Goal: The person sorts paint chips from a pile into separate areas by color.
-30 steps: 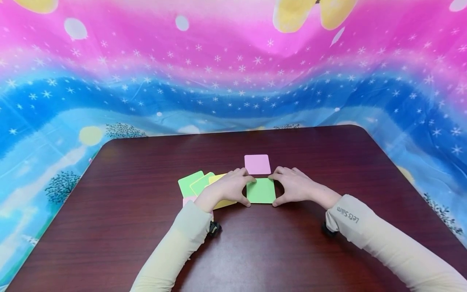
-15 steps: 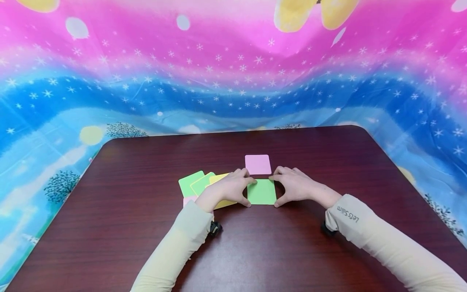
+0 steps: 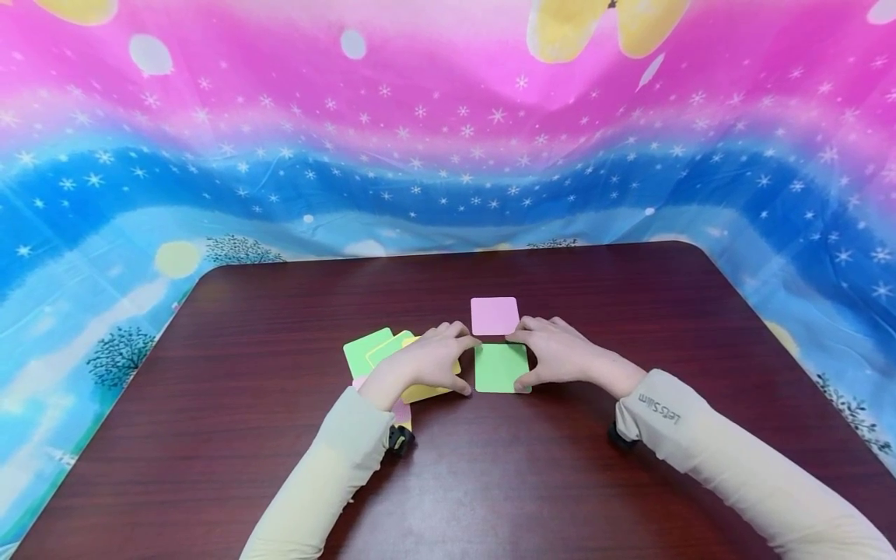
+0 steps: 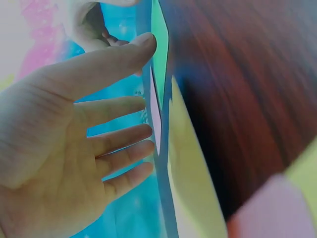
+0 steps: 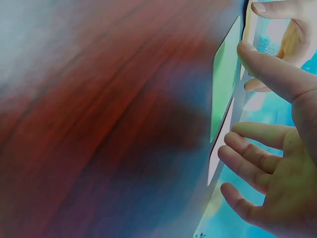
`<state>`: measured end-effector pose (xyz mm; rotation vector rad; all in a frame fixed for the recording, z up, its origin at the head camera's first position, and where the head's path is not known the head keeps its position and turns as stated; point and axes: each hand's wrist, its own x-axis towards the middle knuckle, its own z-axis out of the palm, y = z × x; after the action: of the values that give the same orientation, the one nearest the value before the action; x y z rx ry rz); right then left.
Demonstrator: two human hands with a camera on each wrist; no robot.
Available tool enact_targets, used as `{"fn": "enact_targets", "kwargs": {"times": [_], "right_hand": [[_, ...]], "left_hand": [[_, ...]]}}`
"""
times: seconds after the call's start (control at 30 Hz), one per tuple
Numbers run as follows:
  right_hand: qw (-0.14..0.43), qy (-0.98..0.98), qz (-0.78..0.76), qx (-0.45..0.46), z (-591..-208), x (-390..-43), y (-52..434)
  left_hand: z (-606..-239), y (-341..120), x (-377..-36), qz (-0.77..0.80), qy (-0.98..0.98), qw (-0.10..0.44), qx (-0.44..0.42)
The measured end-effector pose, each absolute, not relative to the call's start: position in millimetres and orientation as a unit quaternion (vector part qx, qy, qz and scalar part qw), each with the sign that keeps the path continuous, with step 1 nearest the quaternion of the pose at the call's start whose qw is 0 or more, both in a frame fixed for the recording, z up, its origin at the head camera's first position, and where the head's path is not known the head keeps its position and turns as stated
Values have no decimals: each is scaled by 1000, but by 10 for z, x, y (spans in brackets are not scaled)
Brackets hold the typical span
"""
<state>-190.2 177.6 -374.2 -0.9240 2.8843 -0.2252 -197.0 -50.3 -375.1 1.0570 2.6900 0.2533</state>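
A green square card (image 3: 502, 369) lies flat on the dark wooden table, just in front of a pink card (image 3: 494, 315). My right hand (image 3: 563, 351) rests over the green card's right side, thumb at its near corner and index finger by the far one. Its fingers look loosely extended in the right wrist view, where the green card (image 5: 225, 79) stands out beside the thumb. My left hand (image 3: 430, 362) hovers left of that card, a small gap between them. Under it, partly hidden, lies a yellow card (image 3: 428, 392); the left wrist view has its fingers spread and holding nothing.
Left of my left hand, several overlapping cards fan out: a green card (image 3: 364, 354), a green one with a yellow border (image 3: 386, 348), and a pink one (image 3: 402, 412) half hidden by the wrist. A patterned cloth (image 3: 448, 155) hangs behind the table (image 3: 560, 482).
My left hand has drawn back left, off the green card's edge. My right hand has shifted slightly left, so its thumb now overlaps the card. The cards have stayed about where they were.
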Motion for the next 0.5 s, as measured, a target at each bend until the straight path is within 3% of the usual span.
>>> {"fn": "enact_targets", "kwargs": {"times": [0.5], "right_hand": [[32, 939, -77, -332, -3695, -1921, 1435]], "left_hand": [[-3680, -847, -1903, 99, 939, 107, 311]]}}
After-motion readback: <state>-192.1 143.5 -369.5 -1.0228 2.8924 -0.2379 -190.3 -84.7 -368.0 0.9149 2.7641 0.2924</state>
